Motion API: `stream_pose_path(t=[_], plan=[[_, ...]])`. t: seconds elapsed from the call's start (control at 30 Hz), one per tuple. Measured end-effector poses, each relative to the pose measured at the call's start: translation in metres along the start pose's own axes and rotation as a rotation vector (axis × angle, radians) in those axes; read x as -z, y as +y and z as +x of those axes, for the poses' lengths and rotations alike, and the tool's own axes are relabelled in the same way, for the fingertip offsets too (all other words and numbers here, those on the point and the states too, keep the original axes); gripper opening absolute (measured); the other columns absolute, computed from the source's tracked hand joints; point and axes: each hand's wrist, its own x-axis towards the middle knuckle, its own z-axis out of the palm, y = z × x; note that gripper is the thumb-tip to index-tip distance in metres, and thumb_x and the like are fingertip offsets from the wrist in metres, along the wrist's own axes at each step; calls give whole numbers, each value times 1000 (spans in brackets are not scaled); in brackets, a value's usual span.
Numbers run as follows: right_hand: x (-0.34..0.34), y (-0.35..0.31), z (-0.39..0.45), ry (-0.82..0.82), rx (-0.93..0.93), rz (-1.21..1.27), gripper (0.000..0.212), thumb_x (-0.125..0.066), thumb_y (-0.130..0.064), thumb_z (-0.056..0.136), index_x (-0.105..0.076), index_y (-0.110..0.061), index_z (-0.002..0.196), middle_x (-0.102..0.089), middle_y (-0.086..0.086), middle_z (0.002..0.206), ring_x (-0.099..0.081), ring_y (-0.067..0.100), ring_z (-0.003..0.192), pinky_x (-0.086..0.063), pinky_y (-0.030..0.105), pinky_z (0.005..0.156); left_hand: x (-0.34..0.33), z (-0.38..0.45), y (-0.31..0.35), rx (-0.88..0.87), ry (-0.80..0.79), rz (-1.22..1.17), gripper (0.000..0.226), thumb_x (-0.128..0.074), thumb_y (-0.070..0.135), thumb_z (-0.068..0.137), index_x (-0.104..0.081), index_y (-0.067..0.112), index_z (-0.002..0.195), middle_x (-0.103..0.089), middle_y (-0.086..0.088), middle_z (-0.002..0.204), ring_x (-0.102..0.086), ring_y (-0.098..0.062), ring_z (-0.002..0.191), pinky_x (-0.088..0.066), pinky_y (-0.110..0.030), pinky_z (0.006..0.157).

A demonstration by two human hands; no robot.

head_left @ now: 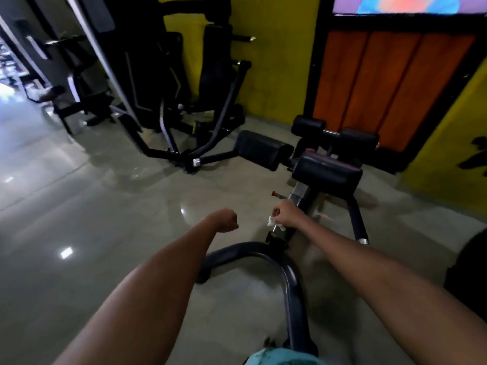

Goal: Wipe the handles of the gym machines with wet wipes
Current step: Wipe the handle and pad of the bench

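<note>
A low black bench machine (326, 169) with padded rollers stands ahead of me on the floor. My right hand (286, 213) grips a crumpled white wet wipe (272, 222) against a small metal part low on the machine's frame. A red-tipped pin (276, 194) sticks out just above that hand. My left hand (226, 219) hangs in the air to the left of it, curled into a fist with nothing in it. A curved black tube (276, 262) of the machine bends toward me below both arms.
A larger black machine (184, 101) with angled bars stands at the back left by a yellow wall (276, 61). An orange panelled door (382, 83) is behind the bench. Glossy grey floor (92, 219) spreads to the left. A teal object (279, 358) shows at the bottom edge.
</note>
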Motion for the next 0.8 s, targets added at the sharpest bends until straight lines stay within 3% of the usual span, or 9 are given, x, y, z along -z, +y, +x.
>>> stream_pose_path(t=[0.1,0.23,0.43,0.57,0.7,0.8], plan=[[17,14,18,42,-82,37,14,-62,-5,81,-71,-1,90,-69,15,97,-64,24,91,-39,21,66,27,45,16,-112,1,119,33,-48,21,97,-60,-1,118,-58,-17,124,-53,-30,115,-42,-36,93],[39,37,29,149,-197,92,14,-59,-2,80,-72,-4,85,-70,14,95,-65,24,89,-49,27,73,52,101,48,-248,-8,210,32,-44,18,96,-60,0,117,-56,-18,126,-53,-32,114,-42,-35,91],[62,98,10,329,-465,203,6,-66,-4,75,-71,0,76,-70,17,77,-65,24,74,-51,32,64,75,174,124,-622,-35,374,35,-46,19,96,-53,7,129,-53,-15,132,-51,-30,119,-40,-33,95],[70,121,-2,499,-701,338,12,-78,-12,66,-73,-3,71,-71,15,70,-64,18,61,-50,29,59,85,208,174,-924,42,521,34,-47,19,93,-57,12,125,-54,-10,130,-53,-27,117,-41,-32,93],[67,126,-3,624,-902,375,9,-79,-7,65,-73,-6,71,-70,16,71,-61,17,62,-45,23,59,93,240,207,-1239,179,692,40,-45,25,94,-50,18,133,-44,-4,139,-44,-23,126,-33,-35,100],[69,122,-10,709,-1003,402,7,-77,-6,65,-72,-10,67,-67,14,68,-58,20,55,-48,29,57,103,254,214,-1272,303,702,49,-46,30,93,-40,16,139,-28,-6,151,-31,-27,136,-27,-42,106]])
